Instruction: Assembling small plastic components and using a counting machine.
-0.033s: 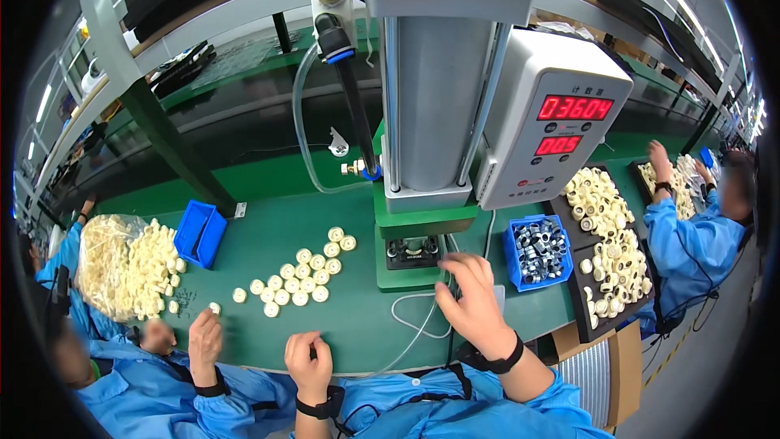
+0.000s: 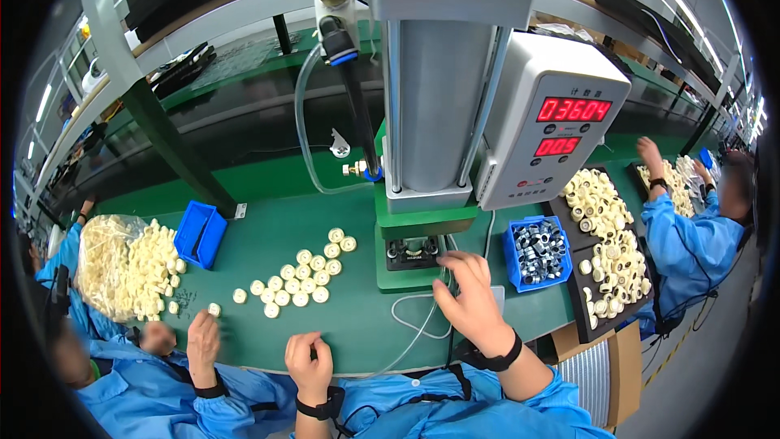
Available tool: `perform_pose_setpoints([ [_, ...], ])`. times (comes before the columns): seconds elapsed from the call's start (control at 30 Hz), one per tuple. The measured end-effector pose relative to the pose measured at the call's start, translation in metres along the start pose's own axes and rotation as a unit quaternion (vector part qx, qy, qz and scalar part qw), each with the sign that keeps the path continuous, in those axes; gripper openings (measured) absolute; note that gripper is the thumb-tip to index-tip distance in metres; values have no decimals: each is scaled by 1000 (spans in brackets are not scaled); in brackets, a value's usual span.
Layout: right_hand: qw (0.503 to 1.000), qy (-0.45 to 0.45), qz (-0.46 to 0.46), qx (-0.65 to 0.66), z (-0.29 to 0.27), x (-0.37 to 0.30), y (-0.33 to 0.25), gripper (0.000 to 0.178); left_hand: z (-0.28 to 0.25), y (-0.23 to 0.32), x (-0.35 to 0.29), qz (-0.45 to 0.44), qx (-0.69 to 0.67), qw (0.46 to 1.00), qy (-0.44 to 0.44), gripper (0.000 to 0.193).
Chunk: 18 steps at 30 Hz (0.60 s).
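Note:
My right hand (image 2: 473,301) reaches to the right side of the press's black fixture (image 2: 413,253), thumb apart from the bent fingers and nothing seen in its grasp. Behind it stands the press (image 2: 439,106), a grey cylinder between two rods over a green base. Low in front of the bench's near edge, my left hand (image 2: 309,364) is closed with curled fingers; whatever may be inside is hidden. Cream round parts (image 2: 299,284) lie in a loose cluster on the green bench, beyond my left hand. A blue bin (image 2: 538,252) of metal rings sits right of my right hand.
A counter box (image 2: 561,122) with red digits stands beside the press. Further right, a black tray (image 2: 581,293) carries cream parts. On the left are a bag of cream parts (image 2: 114,260), a blue bin (image 2: 200,234) and a co-worker's hand (image 2: 203,341). Cables (image 2: 414,333) cross the bench.
The co-worker's hand at left has drawn back slightly from a cream part. The far-right co-worker's raised hand has shifted a little left. My own hands have hardly moved.

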State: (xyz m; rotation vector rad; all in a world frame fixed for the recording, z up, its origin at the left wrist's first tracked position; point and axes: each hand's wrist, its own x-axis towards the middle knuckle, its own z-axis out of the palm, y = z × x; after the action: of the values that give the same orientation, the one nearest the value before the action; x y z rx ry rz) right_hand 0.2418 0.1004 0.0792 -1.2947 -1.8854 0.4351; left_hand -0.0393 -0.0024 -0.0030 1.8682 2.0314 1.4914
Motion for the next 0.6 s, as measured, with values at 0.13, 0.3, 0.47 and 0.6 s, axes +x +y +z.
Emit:
perform_pose_setpoints([
  [0.13, 999, 18, 8, 37, 16, 15, 11, 49, -1, 1, -1, -8, -7, 1000, 5, 12],
  [0.3, 965, -42, 126, 226, 17, 49, -10, 69, -4, 4, 3, 1, -9, 1000, 4, 10],
  [0.47, 984, 23, 68, 160, 31, 67, -3, 26, 9, -16, -9, -27, -35, 999, -13, 10],
  [0.6, 985, 8, 26, 172, 9, 19, 11, 40, -11, 13, -1, 17, 46, 998, -37, 8],
])
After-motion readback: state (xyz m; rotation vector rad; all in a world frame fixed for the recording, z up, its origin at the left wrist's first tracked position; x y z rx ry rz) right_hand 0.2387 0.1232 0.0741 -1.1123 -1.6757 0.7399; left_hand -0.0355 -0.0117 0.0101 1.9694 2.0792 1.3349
